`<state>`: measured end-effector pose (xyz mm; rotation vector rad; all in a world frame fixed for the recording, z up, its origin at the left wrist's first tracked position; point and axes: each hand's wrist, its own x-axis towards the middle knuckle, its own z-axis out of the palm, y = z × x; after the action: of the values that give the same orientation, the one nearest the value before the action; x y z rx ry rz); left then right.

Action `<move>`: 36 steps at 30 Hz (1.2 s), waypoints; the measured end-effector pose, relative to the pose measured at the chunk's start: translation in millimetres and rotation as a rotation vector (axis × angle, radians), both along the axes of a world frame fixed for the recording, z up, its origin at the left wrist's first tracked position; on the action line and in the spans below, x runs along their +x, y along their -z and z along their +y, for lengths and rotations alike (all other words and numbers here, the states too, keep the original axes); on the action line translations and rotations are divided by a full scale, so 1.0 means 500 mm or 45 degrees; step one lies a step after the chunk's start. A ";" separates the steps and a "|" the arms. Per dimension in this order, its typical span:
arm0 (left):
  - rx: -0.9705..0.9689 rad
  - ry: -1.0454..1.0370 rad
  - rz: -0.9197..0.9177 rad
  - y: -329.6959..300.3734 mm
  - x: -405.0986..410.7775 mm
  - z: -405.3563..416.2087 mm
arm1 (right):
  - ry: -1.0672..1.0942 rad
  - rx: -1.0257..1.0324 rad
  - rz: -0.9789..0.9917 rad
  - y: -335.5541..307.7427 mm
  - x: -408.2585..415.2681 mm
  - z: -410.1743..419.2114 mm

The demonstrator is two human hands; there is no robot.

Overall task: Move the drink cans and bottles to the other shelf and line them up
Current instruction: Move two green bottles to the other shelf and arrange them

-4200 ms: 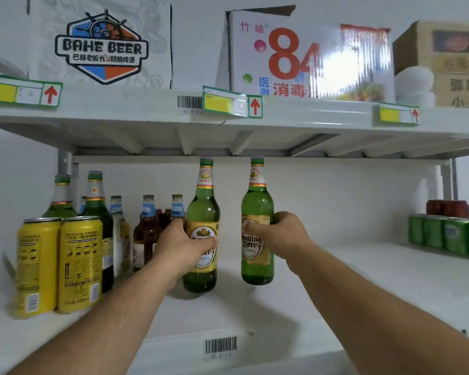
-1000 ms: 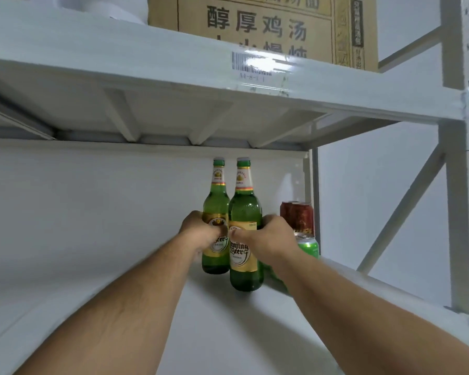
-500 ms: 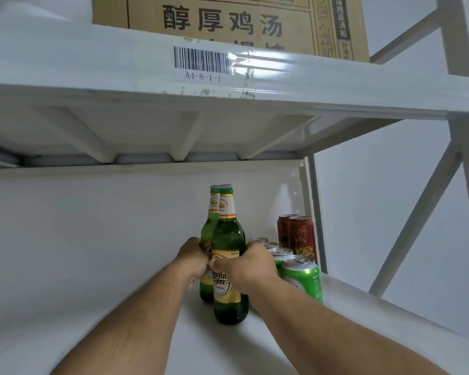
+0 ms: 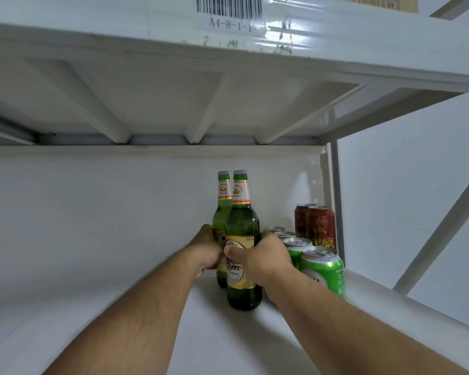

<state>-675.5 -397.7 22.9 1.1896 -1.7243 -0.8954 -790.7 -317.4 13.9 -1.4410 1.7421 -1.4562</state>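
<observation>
Two green beer bottles stand upright on the white shelf point(image 4: 228, 339), one behind the other. My right hand point(image 4: 263, 255) grips the front bottle point(image 4: 243, 223) around its yellow label. My left hand point(image 4: 209, 250) grips the rear bottle point(image 4: 220, 212), which is partly hidden behind the front one. Just right of the bottles runs a row of green cans point(image 4: 322, 269) going back toward the wall. Two red cans point(image 4: 318, 226) stand at the far right corner.
The shelf above point(image 4: 228, 63) hangs low over the bottle caps, with a barcode sticker on its front edge. A white upright post point(image 4: 332, 185) and a diagonal brace point(image 4: 439, 234) close the right end. The white back wall sits close behind the bottles.
Both bottles came across from the left shelf section and now stand beside the green cans. In the last half second my view moved closer and lower; the hands barely shifted.
</observation>
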 end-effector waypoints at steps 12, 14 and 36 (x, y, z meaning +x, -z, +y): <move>0.116 0.071 -0.122 0.005 0.026 -0.016 | -0.018 0.143 0.204 0.022 0.009 0.022; 0.124 0.076 -0.118 0.004 0.028 -0.018 | -0.015 0.151 0.215 0.018 0.011 0.021; 0.118 0.025 -0.221 0.015 0.031 -0.013 | -0.008 0.209 0.233 0.020 0.019 0.021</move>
<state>-660.3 -404.2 15.2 1.3475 -1.8514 -0.9151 -781.0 -306.7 4.1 -1.5293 1.9153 -1.1788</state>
